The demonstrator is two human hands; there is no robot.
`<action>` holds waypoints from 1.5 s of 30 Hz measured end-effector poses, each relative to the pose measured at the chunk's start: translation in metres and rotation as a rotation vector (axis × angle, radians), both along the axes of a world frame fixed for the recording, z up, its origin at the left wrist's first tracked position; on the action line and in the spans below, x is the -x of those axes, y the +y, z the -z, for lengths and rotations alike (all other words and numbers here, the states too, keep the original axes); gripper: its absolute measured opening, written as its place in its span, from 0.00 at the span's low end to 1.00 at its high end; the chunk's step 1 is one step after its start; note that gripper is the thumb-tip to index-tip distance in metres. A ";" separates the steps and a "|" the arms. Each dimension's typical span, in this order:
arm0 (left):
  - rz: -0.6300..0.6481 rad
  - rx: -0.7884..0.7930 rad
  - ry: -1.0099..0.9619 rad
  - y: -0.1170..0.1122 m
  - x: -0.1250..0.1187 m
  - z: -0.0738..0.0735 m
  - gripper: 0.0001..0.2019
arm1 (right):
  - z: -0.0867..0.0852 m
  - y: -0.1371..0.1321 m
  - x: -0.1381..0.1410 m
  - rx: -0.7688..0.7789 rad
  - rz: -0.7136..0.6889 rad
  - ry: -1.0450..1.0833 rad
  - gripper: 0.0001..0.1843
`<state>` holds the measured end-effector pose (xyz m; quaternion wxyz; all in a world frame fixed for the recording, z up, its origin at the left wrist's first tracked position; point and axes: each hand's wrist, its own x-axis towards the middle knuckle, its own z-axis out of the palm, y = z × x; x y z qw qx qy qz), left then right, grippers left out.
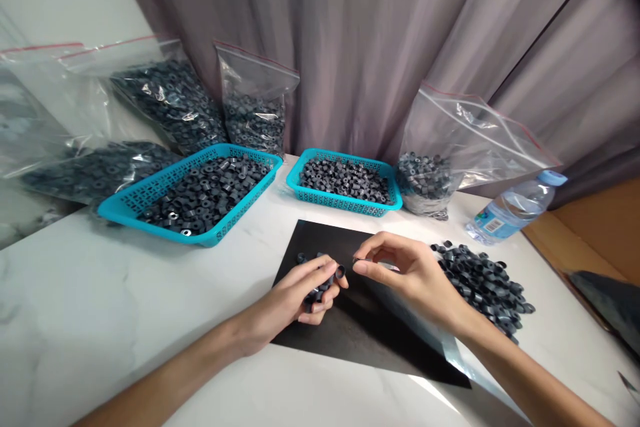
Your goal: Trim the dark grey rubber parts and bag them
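My left hand [305,287] is curled around several small dark ring-shaped pieces [316,295]. One hollow dark ring [341,271] sits at its thumb and forefinger, its opening turned toward my other hand. Just to the right, my right hand [400,267] pinches a small dark piece [357,260] between thumb and forefinger; most of that piece is covered by the fingertips. A small gap separates the two hands. Both are above a black mat [345,340] on the white table [240,387].
Two blue baskets [213,237] [345,201] hold many dark pieces. Zip bags of similar pieces [170,100] stand at the back left, another bag [425,177] at the back right. A loose pile [485,287] lies right of the mat, near a water bottle [517,208].
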<state>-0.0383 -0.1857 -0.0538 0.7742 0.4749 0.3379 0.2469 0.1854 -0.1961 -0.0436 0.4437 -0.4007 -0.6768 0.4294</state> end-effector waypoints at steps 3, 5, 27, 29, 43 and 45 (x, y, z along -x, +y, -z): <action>-0.016 0.018 -0.019 0.000 -0.001 0.001 0.15 | 0.002 -0.005 0.005 -0.134 -0.002 -0.059 0.04; -0.025 0.034 -0.032 -0.001 -0.001 0.002 0.13 | 0.003 -0.008 0.010 -0.222 -0.020 -0.105 0.04; -0.154 0.398 -0.236 0.000 -0.007 0.005 0.12 | -0.001 -0.008 0.010 -0.142 -0.106 -0.120 0.15; -0.166 0.427 -0.228 0.001 -0.007 0.005 0.13 | 0.000 -0.008 0.010 -0.129 -0.129 -0.106 0.16; -0.101 0.314 -0.096 -0.004 -0.011 0.004 0.17 | 0.017 -0.008 0.026 -0.095 0.046 -0.014 0.07; -0.117 0.319 -0.085 -0.004 -0.011 0.004 0.16 | 0.017 -0.009 0.027 -0.092 0.062 -0.002 0.07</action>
